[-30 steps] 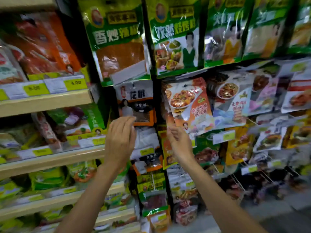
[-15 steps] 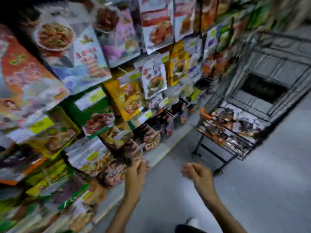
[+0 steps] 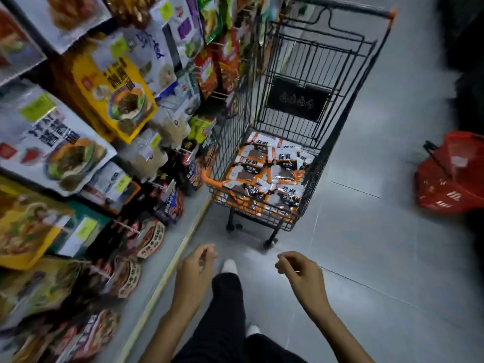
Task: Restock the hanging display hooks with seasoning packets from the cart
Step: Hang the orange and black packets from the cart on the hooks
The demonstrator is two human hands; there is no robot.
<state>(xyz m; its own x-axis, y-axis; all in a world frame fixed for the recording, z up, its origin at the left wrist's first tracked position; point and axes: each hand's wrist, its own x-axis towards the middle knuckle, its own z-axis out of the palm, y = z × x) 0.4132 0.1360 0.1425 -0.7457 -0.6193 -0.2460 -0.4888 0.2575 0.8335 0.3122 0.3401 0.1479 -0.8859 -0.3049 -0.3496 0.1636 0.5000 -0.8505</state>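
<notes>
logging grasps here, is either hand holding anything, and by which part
Nothing is held. The left hand and right hand are both empty, fingers loosely curled, apart from the seasoning packets lying in the cart.

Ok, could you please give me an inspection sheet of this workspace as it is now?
Surface: grey tiled floor; the cart stands on it.
Job's things: seasoning packets lie in the cart's bottom; hanging display on the left.
Clutter: red basket on the floor, right of the cart.
Hands: left hand and right hand loosely curled, holding nothing.
Cables: nothing seen.
Surroundings: dark shapes at the right edge, unclear.
</notes>
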